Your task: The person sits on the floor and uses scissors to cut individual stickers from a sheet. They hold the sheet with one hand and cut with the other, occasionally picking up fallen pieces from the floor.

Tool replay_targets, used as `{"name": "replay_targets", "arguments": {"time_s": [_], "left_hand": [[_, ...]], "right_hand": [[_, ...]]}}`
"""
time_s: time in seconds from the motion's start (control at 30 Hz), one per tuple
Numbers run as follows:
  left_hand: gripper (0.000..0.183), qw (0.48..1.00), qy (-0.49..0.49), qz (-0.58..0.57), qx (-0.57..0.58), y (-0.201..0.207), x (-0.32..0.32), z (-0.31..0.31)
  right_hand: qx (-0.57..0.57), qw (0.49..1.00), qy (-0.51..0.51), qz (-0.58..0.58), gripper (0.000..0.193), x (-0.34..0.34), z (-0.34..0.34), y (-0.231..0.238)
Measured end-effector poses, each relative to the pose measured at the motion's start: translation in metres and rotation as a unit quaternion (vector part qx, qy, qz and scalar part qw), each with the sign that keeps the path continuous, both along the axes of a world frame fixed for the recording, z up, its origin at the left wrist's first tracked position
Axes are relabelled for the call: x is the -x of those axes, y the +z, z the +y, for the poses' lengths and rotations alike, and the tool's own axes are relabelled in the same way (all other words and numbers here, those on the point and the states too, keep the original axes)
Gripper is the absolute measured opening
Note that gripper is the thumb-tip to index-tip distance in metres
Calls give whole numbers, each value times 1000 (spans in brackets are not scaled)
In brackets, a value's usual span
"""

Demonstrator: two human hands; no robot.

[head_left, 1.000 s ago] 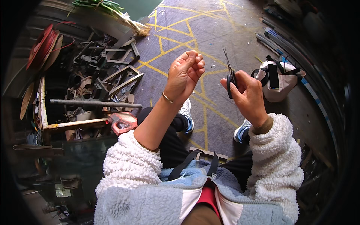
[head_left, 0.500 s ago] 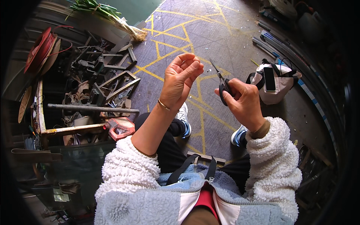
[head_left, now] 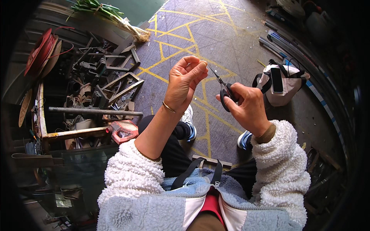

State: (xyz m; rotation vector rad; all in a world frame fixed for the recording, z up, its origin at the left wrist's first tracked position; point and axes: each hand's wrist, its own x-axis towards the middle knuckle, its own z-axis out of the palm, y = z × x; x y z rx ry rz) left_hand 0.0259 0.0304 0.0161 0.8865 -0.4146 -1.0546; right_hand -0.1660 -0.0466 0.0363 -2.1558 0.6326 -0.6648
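Note:
My left hand [head_left: 184, 82] is raised in front of me, thumb and fingertips pinched together. Whatever lies in that pinch, if anything, is too small to make out. Small scissors [head_left: 222, 85] with black handles sit in my right hand [head_left: 248, 104], fingers around the loops. Their thin blades look nearly closed and point up and left, the tip close to the fingertips of my left hand. I cannot tell whether the tip touches them.
To the left stand a red cable reel [head_left: 40, 54], a metal bar [head_left: 96, 111], a red plastic jug [head_left: 122, 131] and piled metal frames [head_left: 123, 86]. Green onions [head_left: 111, 17] lie at the upper left. A white bag [head_left: 283, 86] with a phone [head_left: 276, 80] stands right, beside long strips [head_left: 320, 100].
My right hand has brought the scissors left, so their tip is now close to my left fingertips. The blades look closer together. The left hand has barely shifted.

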Motion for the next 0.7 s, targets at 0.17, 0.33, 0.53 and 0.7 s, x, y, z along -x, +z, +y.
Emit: {"name": "replay_targets", "arguments": {"time_s": [0.17, 0.33, 0.53, 0.7], "left_hand": [[21, 1000, -6, 4, 9, -1, 0, 0], [21, 1000, -5, 4, 12, -1, 0, 0], [21, 1000, -7, 4, 9, -1, 0, 0], [22, 1000, 0, -3, 9, -1, 1, 0]], "right_hand": [[8, 1000, 0, 3, 30, -1, 1, 0], [1, 1000, 0, 4, 31, 0, 1, 0], [-3, 1000, -1, 2, 32, -1, 2, 0], [-8, 999, -9, 51, 30, 0, 2, 2]]}}
